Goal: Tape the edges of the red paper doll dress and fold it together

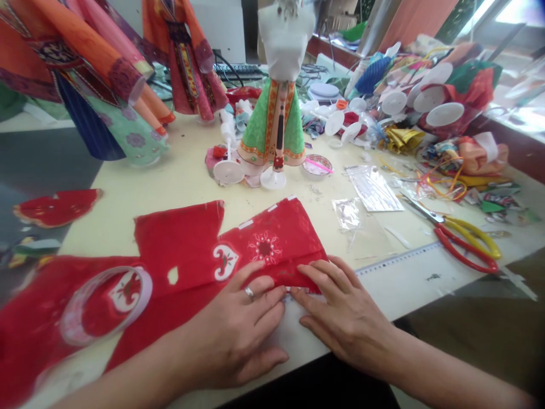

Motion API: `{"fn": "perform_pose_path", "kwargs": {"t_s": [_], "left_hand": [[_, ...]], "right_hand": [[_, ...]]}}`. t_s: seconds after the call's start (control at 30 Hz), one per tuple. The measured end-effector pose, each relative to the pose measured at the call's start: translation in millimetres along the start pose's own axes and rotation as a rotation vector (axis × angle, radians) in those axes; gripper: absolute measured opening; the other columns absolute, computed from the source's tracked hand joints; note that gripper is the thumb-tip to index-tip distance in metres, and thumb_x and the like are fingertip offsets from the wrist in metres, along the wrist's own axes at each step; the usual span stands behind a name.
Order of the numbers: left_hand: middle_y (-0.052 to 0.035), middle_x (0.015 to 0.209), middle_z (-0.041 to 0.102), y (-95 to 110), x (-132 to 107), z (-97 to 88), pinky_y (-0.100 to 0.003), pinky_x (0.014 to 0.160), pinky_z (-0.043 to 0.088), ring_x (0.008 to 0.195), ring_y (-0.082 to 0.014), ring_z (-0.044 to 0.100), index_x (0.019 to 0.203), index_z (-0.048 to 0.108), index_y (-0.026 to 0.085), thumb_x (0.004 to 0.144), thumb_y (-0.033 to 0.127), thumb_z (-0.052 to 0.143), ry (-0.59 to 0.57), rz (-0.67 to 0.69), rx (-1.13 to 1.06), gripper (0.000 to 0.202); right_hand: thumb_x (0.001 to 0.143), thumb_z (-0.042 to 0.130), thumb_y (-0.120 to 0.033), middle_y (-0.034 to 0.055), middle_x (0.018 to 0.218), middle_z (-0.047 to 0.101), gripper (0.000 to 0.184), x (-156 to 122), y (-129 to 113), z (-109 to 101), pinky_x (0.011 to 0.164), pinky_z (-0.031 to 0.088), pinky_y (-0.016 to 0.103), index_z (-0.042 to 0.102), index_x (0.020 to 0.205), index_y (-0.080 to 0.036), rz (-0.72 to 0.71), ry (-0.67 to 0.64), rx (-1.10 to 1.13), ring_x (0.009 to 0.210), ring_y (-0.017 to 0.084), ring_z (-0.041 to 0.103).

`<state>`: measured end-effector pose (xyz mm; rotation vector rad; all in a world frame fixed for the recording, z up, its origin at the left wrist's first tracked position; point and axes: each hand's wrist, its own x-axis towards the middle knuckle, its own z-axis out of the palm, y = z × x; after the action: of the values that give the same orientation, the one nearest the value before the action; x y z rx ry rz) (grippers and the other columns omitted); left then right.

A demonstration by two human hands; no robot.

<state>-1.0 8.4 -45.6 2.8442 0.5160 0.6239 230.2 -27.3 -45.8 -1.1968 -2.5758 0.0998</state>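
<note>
Red embroidered fabric [179, 236] lies flat across the table, with a white flower motif and a heart-shaped scroll patch on it. Short white strips of tape [246, 224] sit along its upper slanted edge. My left hand [247, 318], a ring on one finger, rests on the near edge of the cloth with fingers stretched and thumb apart. Beside it my right hand [340, 307] lies over the near right corner, fingers extended and pressing on the cloth. The fingertips of both hands almost meet at the near edge, where a whitish strip partly shows.
A roll of tape [145, 284] stands on the cloth at left. Scissors [464, 238] with red and yellow handles and a ruler [395, 255] lie at right. A green-skirted doll figure [293, 125] stands at the back, near other robed figures [183, 62] and heaped scraps [426, 96].
</note>
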Motion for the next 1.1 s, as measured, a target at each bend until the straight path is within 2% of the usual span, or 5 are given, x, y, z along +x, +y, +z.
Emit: {"fn": "perform_pose_path", "kwargs": {"t_s": [0.53, 0.73, 0.87, 0.97, 1.1], "left_hand": [[-0.0116, 0.107, 0.068, 1.8, 2.3, -2.5, -0.052, 0.101, 0.032, 0.096, -0.0272, 0.058, 0.101, 0.062, 0.011, 0.085, 0.035, 0.054, -0.012, -0.009, 0.029, 0.031], [-0.0083, 0.1, 0.069, -4.5, 2.7, -7.3, -0.048, 0.1, 0.033, 0.094, -0.0245, 0.056, 0.103, 0.06, 0.014, 0.082, 0.033, 0.059, 0.056, -0.059, -0.051, 0.029], [-0.0093, 0.105, 0.068, -5.0, 3.4, -10.8, -0.049, 0.101, 0.032, 0.104, -0.0258, 0.054, 0.107, 0.058, 0.016, 0.081, 0.03, 0.061, 0.127, -0.075, -0.032, 0.031], [-0.0106, 0.11, 0.067, 0.8, 5.5, -8.0, -0.051, 0.104, 0.029, 0.109, -0.0272, 0.053, 0.114, 0.056, 0.015, 0.081, 0.032, 0.06, 0.079, -0.001, -0.013, 0.037], [-0.0095, 0.11, 0.067, 5.8, 4.9, -0.8, -0.05, 0.106, 0.028, 0.108, -0.0272, 0.054, 0.121, 0.053, 0.016, 0.08, 0.03, 0.06, 0.022, -0.012, 0.013, 0.044]], "right_hand": [[0.088, 0.05, -0.019, 0.0099, 0.115, 0.055, 0.019, -1.1, 3.2, -1.7, 0.107, 0.026, 0.047, 0.061, 0.104, -0.019, -0.02, 0.019, -0.043, 0.118, 0.026, 0.04], [0.088, 0.049, -0.017, 0.0107, 0.111, 0.056, 0.019, -0.2, 0.7, -2.3, 0.104, 0.03, 0.049, 0.063, 0.101, -0.019, 0.001, 0.047, -0.003, 0.116, 0.026, 0.042], [0.088, 0.048, -0.017, 0.0112, 0.11, 0.056, 0.018, -0.7, -0.3, -1.8, 0.104, 0.03, 0.048, 0.064, 0.097, -0.018, 0.018, 0.073, 0.022, 0.116, 0.025, 0.042], [0.089, 0.048, -0.019, 0.0115, 0.111, 0.056, 0.018, -1.2, -0.7, -2.9, 0.104, 0.029, 0.048, 0.063, 0.097, -0.018, 0.016, 0.084, 0.02, 0.116, 0.025, 0.041], [0.089, 0.048, -0.021, 0.0106, 0.108, 0.056, 0.018, -2.3, -0.2, -4.0, 0.102, 0.03, 0.046, 0.062, 0.1, -0.019, 0.007, 0.078, 0.006, 0.113, 0.024, 0.041]]}}
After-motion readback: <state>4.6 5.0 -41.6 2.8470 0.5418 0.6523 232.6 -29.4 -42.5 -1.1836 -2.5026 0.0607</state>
